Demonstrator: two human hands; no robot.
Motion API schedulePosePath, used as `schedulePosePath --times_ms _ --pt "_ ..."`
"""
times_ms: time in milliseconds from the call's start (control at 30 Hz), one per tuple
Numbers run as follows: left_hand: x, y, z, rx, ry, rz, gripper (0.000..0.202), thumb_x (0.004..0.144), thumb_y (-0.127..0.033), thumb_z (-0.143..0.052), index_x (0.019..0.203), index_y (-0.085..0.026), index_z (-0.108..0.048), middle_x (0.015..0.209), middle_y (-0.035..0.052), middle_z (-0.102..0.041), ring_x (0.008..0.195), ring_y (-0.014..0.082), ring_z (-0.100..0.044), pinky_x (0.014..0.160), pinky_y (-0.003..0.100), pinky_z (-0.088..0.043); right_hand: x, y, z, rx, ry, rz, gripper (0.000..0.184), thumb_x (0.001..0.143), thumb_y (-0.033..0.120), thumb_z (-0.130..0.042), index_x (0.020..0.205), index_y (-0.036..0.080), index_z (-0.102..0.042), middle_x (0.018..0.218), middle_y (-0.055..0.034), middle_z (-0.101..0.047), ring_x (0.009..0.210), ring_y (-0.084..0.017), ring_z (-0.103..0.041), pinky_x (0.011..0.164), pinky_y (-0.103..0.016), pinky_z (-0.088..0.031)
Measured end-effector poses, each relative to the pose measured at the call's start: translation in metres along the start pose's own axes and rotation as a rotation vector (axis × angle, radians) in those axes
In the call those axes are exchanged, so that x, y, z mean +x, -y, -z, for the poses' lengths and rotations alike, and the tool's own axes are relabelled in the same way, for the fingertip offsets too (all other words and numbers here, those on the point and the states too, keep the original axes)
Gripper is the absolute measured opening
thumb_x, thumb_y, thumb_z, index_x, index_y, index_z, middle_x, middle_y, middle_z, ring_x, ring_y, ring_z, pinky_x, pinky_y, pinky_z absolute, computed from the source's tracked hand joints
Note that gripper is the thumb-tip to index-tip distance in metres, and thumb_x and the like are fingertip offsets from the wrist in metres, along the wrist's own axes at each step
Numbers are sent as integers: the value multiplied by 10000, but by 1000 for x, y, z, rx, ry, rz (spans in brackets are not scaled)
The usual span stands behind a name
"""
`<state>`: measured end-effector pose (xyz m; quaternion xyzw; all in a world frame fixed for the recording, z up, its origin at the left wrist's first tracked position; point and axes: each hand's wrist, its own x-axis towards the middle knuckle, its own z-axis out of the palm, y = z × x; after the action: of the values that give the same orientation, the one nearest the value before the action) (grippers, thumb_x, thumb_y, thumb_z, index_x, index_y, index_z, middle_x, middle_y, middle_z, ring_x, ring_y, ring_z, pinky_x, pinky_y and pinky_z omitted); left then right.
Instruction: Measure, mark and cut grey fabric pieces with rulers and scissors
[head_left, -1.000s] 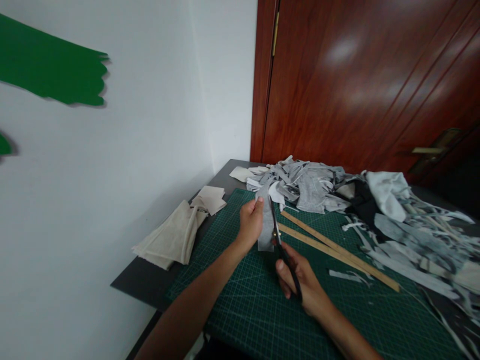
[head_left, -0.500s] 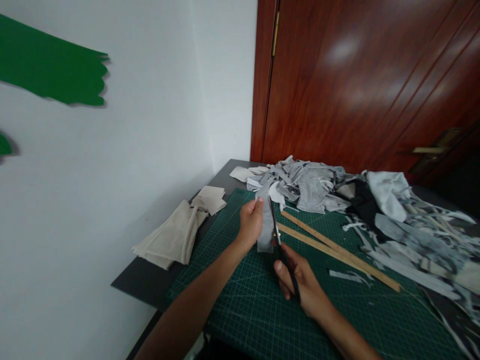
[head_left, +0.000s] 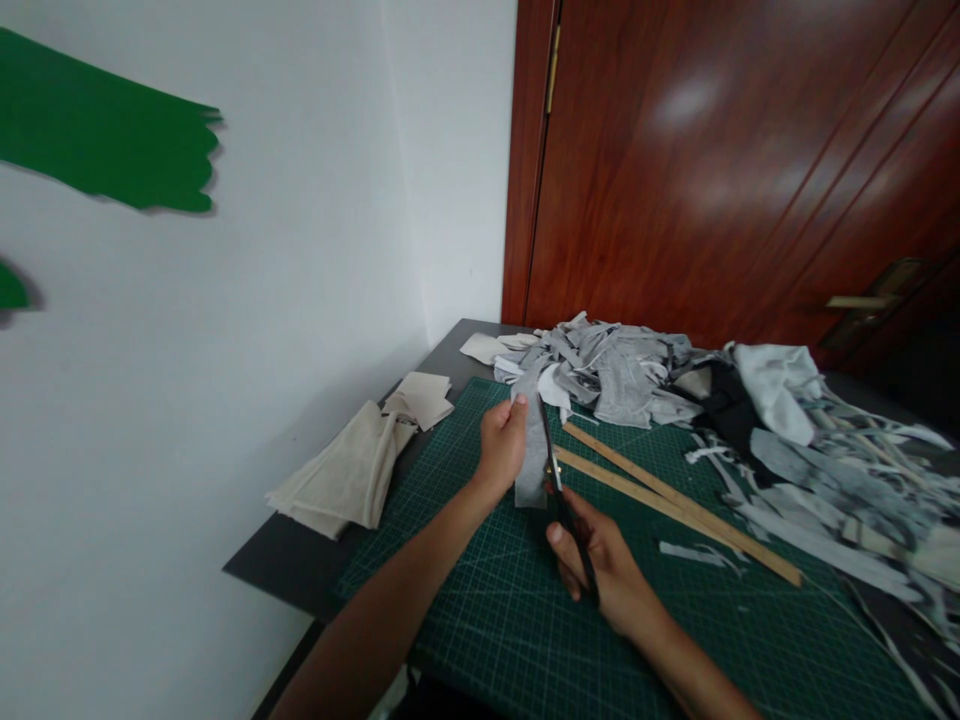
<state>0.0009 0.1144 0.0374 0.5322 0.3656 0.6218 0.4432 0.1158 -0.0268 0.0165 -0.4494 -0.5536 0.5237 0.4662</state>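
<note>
A grey strip of cloth (head_left: 533, 465) is pinched in my left hand (head_left: 503, 437), thumb uppermost, over the green cutting mat (head_left: 465, 610). The strip hangs down past my fingers, and its far end reaches towards the pile of scraps. My right hand (head_left: 589, 555) is closed round the handles of black scissors (head_left: 556, 478). Their blades point away from me and lie along the right edge of the strip. Whether the blades are fully closed is hard to make out.
Two wooden rulers (head_left: 645, 495) lie crossed at a narrow angle on the mat. Behind them is a heap of grey cloth scraps (head_left: 622, 375), with more strips (head_left: 840, 480) to the right. Folded beige cloth (head_left: 341, 470) lies at the left edge, by the white wall.
Hardly anything differs. Both hands, the scissors and the cloth strip keep almost the same place; the whole view has shifted very slightly.
</note>
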Motion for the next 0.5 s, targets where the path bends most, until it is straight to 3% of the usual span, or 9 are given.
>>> schedulePosePath --times_ms 500 --pt "2 5 0 -33 -3 26 638 843 -765 -626 619 -208 -410 587 -50 -350 568 104 -284 526 258 -204 1 -2 2 -18 1 -1 891 840 794 -656 1401 109 -561 503 114 -388 394 -88 -323 366 -205 -364"
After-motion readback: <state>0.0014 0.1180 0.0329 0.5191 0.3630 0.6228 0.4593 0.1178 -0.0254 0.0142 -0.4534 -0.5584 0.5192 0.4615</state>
